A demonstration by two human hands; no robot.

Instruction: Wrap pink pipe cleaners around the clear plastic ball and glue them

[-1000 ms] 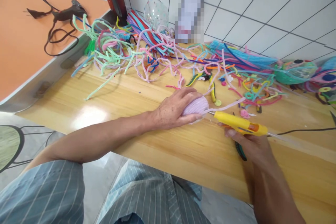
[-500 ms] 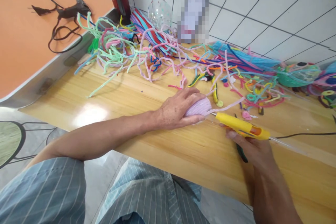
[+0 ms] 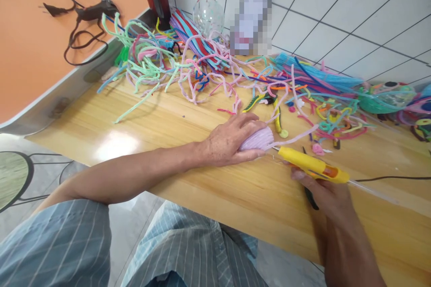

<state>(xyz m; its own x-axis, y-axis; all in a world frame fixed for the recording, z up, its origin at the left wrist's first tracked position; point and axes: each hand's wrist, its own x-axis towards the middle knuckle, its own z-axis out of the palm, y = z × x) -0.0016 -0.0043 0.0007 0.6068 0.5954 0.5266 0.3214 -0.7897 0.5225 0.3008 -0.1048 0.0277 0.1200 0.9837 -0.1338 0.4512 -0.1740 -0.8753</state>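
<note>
My left hand (image 3: 232, 139) is closed around a lilac bundle of wound pipe cleaner (image 3: 258, 140) at the middle of the wooden table. From the bundle's right end a loose lilac strand (image 3: 298, 136) sticks out to the right. My right hand (image 3: 325, 190) grips a yellow hot glue gun (image 3: 313, 164), whose metal nozzle meets the bundle's right end. A clear glue stick (image 3: 373, 192) juts from the gun's back. Under the bundle's near side, what the left fingertips press on is hidden. Beneath my right hand lies a dark-handled tool (image 3: 310, 198), partly covered.
Yellow-and-black pliers (image 3: 276, 114) lie just beyond the bundle. Loose pipe cleaners (image 3: 148, 69) in many colours line the tiled wall, with a clear dotted ball (image 3: 208, 15) and a blurred phone (image 3: 251, 22). A black corded device (image 3: 101, 9) rests on the orange surface. A black cord (image 3: 393, 178) runs right.
The whole view has shifted slightly. Both hands keep their grips, and the glue gun's nozzle stays at the bundle's right end.
</note>
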